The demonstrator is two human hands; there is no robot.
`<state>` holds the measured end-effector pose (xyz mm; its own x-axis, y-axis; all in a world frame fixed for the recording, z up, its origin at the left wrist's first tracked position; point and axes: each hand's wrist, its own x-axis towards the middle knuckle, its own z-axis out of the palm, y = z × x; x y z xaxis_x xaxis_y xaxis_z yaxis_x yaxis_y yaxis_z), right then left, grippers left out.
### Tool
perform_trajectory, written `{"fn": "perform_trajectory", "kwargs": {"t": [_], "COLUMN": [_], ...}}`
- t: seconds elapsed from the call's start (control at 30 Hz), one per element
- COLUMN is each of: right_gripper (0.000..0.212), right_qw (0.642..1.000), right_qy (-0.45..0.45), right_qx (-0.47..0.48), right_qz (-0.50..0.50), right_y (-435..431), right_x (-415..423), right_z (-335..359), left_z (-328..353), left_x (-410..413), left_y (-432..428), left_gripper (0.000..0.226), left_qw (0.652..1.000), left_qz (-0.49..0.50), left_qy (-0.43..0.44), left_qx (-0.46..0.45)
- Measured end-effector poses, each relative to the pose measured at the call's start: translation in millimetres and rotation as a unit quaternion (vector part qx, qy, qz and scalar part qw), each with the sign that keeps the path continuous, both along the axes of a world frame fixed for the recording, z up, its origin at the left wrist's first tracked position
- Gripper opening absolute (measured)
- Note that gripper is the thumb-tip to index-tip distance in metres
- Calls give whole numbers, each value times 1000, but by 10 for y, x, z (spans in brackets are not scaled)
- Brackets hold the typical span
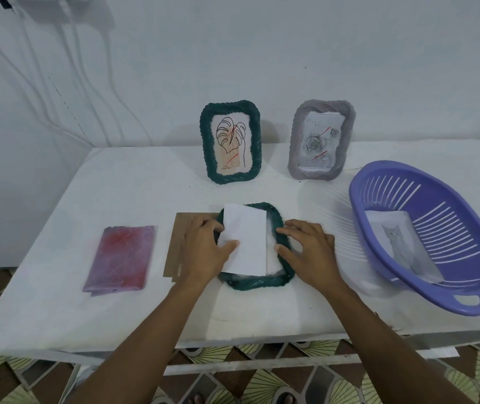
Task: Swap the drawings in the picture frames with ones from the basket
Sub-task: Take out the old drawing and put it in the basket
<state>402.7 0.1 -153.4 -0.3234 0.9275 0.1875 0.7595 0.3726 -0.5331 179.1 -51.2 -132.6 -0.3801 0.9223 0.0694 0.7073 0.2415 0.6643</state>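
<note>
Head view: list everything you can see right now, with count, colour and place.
standing frames: 2, dark green with a leaf drawing and grey with a rose drawing, upright at the back of the table
flat frame: 1, dark green, lying at table centre
paper sheet: 1, white, blank side up, tilted over the flat frame
backing board: 1, brown, flat just left of the flat frame
folded cloth: 1, purple and red, left part of the table
basket: 1, purple, slotted, right side
cat drawing: 1, grey on white, inside the basket
table: 1, white
left hand: fingers on the sheet's left edge
right hand: resting on the flat frame's right rim
</note>
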Motion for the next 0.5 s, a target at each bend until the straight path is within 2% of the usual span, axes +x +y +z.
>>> {"fn": "perform_trajectory", "kwargs": {"t": [0.1,0.17,0.23,0.43,0.5], "right_gripper": [33,30,28,27,29], "right_qw": [1000,999,997,984,981], "right_qy": [10,48,74,-30,-80], "right_qx": [-5,-16,11,175,169], "right_qz": [-2,-7,3,-6,-41], "right_y": [-14,-41,-73,-49,-3], "right_x": [-5,-18,-11,225,446], "right_z": [2,54,152,814,956], "left_z": [64,131,200,519,555], "left_x": [4,-12,-51,128,284], "left_y": [-43,-71,-61,13,72], "left_gripper": [20,16,9,34,28], "left_qw": [999,998,994,960,953], "left_qz": [10,10,2,-25,-42], "left_qy": [-36,-61,-106,-272,-290], "left_qx": [17,28,39,57,69]}}
